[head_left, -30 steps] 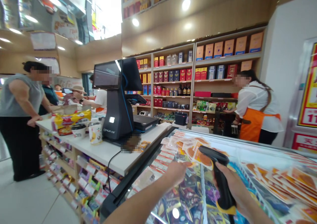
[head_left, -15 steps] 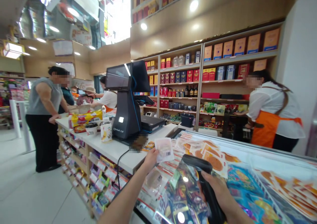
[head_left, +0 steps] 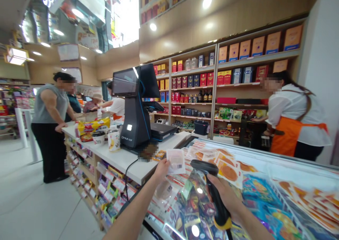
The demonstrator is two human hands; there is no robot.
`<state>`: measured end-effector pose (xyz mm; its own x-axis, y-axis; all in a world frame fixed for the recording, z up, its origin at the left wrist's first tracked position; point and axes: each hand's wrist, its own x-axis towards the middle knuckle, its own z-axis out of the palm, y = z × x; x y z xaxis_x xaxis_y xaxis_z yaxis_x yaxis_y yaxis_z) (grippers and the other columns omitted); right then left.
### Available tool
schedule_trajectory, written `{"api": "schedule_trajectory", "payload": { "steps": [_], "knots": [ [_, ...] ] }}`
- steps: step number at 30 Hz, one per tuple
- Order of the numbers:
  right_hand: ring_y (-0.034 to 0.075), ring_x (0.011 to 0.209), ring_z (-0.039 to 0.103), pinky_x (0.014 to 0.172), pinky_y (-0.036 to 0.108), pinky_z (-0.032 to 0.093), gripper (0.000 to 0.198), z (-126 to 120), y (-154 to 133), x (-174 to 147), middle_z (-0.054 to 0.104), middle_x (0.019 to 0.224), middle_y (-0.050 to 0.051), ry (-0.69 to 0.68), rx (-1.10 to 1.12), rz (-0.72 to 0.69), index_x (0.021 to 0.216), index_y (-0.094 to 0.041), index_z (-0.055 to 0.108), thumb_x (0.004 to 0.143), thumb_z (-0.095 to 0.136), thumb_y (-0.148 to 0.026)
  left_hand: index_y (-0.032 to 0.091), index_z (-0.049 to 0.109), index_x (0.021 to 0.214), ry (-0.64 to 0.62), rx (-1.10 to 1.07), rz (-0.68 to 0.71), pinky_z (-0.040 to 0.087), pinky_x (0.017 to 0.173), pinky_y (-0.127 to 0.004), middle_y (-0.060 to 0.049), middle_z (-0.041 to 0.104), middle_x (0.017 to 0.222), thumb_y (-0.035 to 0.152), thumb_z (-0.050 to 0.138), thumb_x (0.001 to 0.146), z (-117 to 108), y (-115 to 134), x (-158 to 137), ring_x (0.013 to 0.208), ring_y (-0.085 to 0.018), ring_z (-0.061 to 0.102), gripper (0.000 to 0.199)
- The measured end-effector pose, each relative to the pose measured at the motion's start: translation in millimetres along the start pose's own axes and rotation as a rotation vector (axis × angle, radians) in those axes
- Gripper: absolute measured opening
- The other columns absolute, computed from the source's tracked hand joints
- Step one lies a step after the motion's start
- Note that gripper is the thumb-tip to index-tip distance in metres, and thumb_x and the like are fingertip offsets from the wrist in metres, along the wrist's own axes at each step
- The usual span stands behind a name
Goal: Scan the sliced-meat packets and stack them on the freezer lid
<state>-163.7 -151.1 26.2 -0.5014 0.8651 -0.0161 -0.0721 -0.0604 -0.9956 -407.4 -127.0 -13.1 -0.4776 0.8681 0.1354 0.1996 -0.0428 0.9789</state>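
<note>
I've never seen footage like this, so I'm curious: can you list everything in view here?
packet: one, pale pink, held up over the freezer
scanner: one, black with yellow base, above the freezer
freezer: one, glass-topped, right foreground
till screen: one, black, on the counter
counter: one, white, centre left
shelves: boxes and bottles, back wall
person in orange apron: one, right
left hand: pinching the packet
right hand: gripping the scanner

Packet (head_left: 176,161) in left hand (head_left: 161,169) at 9 o'clock of scanner (head_left: 210,187) held by right hand (head_left: 227,197), both over freezer lid (head_left: 278,162); register terminal (head_left: 136,109) on counter (head_left: 119,158) at 10 o'clock
</note>
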Motion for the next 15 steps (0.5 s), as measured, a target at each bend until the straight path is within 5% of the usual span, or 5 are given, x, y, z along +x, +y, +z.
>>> {"api": "schedule_trajectory", "payload": {
  "steps": [8,15],
  "knots": [
    [0.007,0.037,0.047,0.036,0.017,0.037,0.030,-30,-12,9,0.053,0.046,-0.002,0.033,0.053,0.018,0.060,-0.015,0.049,0.069,0.051,-0.043,0.012,0.054,0.092,-0.015,0.447,-0.123,0.046,0.064,-0.030,-0.003,0.058,0.086,0.032,0.045,0.079,-22,-17,-14,0.072,-0.012,0.056,0.025],
    [0.008,0.035,0.047,0.034,0.017,0.039,0.029,-67,-29,7,0.054,0.044,0.000,0.160,0.074,0.067,0.058,-0.015,0.051,0.067,0.054,-0.041,0.012,0.056,0.073,-0.059,0.819,-0.171,0.045,0.060,-0.027,0.000,0.058,0.069,0.030,0.049,0.077,-43,-1,-40,0.062,-0.010,0.055,0.020]
  ]
}}
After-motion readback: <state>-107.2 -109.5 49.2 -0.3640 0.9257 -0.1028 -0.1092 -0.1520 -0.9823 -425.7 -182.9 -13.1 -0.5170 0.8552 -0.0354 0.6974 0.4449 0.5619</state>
